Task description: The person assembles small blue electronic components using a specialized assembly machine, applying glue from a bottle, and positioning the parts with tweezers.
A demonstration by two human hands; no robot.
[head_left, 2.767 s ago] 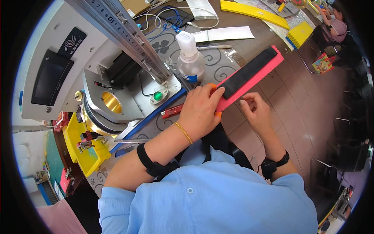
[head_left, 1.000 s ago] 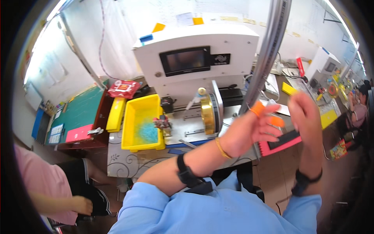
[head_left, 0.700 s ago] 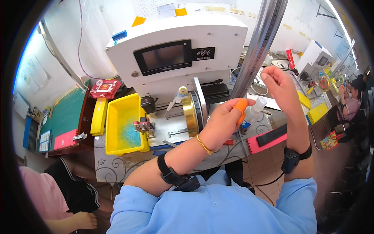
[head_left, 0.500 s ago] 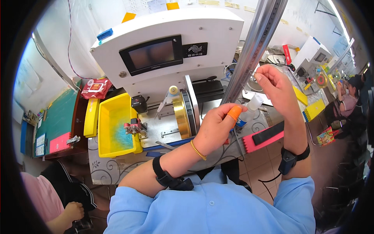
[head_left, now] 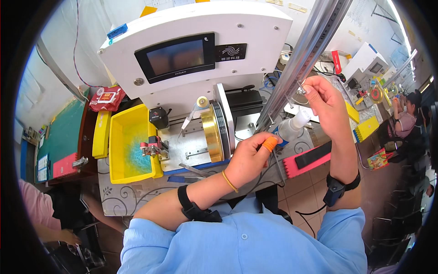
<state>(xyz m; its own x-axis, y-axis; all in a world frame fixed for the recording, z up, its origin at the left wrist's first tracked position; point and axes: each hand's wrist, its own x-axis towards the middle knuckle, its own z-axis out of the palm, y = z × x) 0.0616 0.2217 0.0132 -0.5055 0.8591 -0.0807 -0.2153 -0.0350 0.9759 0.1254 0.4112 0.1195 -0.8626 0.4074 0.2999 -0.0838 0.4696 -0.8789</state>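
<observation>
My left hand (head_left: 250,159) is closed in a pinch in front of the gold wheel (head_left: 211,137), an orange finger cot (head_left: 270,144) on its thumb. What it holds, if anything, is too fine to make out. Further right and higher, my right hand (head_left: 326,102) pinches thumb against forefinger beside a small metal pin on the upright metal post (head_left: 306,59). Anything between those fingertips is too small to name. A clear bottle with a white cap (head_left: 291,128) stands between my hands, just past the left fingertips.
A white machine with a dark screen (head_left: 175,57) stands ahead. Left of the wheel sits a yellow bin (head_left: 119,171) holding fine blue-green strands. A pink board with a black strip (head_left: 292,168) lies at the table's right edge. A person in pink (head_left: 39,205) sits at left.
The view has shifted slightly. My left hand has drawn down and a little left, away from the bottle, uncovering more of it. My right hand stays near the post, still pinched.
</observation>
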